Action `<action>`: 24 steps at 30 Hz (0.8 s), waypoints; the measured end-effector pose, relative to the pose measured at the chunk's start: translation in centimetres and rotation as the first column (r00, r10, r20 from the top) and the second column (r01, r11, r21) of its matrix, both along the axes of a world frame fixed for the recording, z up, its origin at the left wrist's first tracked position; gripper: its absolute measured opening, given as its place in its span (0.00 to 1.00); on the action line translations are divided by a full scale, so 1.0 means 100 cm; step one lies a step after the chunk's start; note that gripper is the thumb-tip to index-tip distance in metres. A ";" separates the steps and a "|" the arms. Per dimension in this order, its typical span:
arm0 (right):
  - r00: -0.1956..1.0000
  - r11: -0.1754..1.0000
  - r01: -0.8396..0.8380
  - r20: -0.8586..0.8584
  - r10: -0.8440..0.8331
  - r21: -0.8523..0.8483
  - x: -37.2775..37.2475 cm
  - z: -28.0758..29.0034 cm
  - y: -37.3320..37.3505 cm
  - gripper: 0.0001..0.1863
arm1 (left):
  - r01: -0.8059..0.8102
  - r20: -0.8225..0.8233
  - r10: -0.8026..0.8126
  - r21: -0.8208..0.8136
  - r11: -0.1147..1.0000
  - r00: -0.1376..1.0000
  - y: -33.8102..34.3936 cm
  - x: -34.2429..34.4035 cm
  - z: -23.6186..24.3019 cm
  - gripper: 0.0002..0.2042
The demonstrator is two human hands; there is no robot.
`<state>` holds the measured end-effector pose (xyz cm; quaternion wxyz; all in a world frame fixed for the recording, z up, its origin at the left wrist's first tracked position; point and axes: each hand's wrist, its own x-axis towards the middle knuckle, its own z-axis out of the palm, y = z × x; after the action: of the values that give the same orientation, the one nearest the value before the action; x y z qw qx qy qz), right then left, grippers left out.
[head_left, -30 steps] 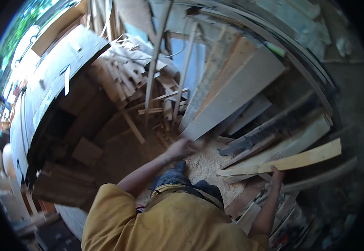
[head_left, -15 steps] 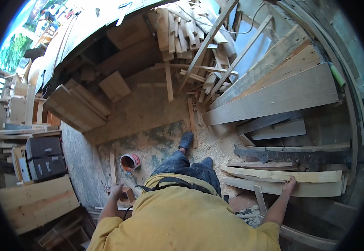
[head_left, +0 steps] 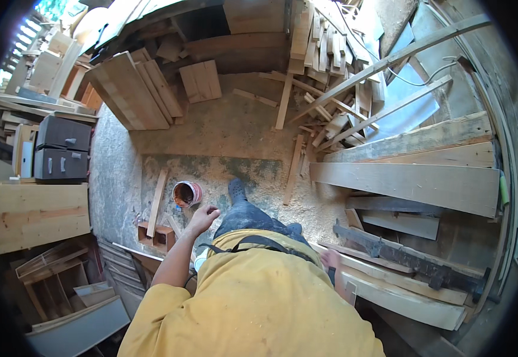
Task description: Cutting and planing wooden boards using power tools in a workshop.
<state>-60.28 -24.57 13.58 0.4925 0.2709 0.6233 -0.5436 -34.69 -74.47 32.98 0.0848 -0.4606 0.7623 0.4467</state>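
My left hand (head_left: 204, 216) hangs in front of me beside the bucket (head_left: 187, 194) with reddish-brown contents, fingers loosely bent and apart, holding nothing. My right hand (head_left: 332, 260) is low by my right hip at the pale long boards (head_left: 407, 297); its fingers are blurred and partly hidden, so I cannot tell their grip. A small wooden box (head_left: 162, 237) and a loose slat (head_left: 157, 202) lie on the floor left of my legs.
Leaning planks (head_left: 401, 184) and a dark metal bar (head_left: 407, 260) line the right. A scrap wood pile (head_left: 324, 53) stands ahead right, stacked panels (head_left: 127, 92) ahead left, dark drawer units (head_left: 60, 163) at left. Sawdust covers the floor (head_left: 217, 131).
My view has swung rightward, bringing the bucket nearer the middle. My left hand has moved forward; my right hand, earlier gripping a pale board out to the right, is now closer to my hip.
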 end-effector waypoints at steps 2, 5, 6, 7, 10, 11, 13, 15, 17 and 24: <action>0.647 0.797 -0.542 -0.473 0.598 0.266 0.024 0.023 -0.088 0.13 | 0.110 -0.030 -0.109 0.040 0.993 0.994 -0.012 -0.017 -0.015 0.19; 0.601 0.728 -0.646 -0.435 0.671 0.231 -0.003 0.096 -0.176 0.18 | -0.131 -0.028 0.139 0.209 0.969 0.990 -0.033 0.046 -0.051 0.16; 0.747 0.835 -0.517 -0.377 0.547 0.187 -0.017 0.091 -0.172 0.19 | -0.197 -0.057 0.217 0.238 0.951 0.975 -0.047 0.064 -0.081 0.16; 0.825 0.885 -0.417 -0.324 0.464 0.205 -0.032 0.102 -0.170 0.18 | -0.261 0.015 0.270 0.311 0.914 0.963 -0.058 0.069 -0.081 0.16; 0.879 0.946 -0.041 -0.439 0.187 0.321 -0.060 0.130 -0.152 0.14 | -0.370 0.122 0.351 0.397 0.840 0.928 -0.099 0.137 -0.154 0.14; 0.877 0.936 0.057 -0.466 0.119 0.346 -0.063 0.138 -0.147 0.12 | -0.434 0.164 0.405 0.437 0.788 0.900 -0.111 0.148 -0.163 0.13; 0.884 0.929 0.182 -0.467 -0.011 0.323 -0.059 0.155 -0.152 0.10 | -0.538 0.269 0.468 0.488 0.687 0.842 -0.134 0.154 -0.150 0.10; 0.888 0.915 0.246 -0.453 -0.080 0.320 -0.048 0.163 -0.160 0.06 | -0.548 0.278 0.474 0.488 0.679 0.835 -0.163 0.164 -0.143 0.10; 0.903 0.908 0.143 -0.428 0.043 0.393 -0.030 0.158 -0.171 0.05 | -0.567 0.266 0.503 0.462 0.682 0.822 -0.198 0.154 -0.135 0.08; 0.893 0.857 -0.152 -0.302 0.333 0.493 -0.056 0.144 -0.220 0.05 | -0.604 0.097 0.634 0.442 0.664 0.767 -0.279 0.059 -0.104 0.10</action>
<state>-65.92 -46.54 27.97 0.3515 0.1871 0.8456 -0.3556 -28.83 -102.35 22.62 0.0068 -0.6444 0.4384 0.6265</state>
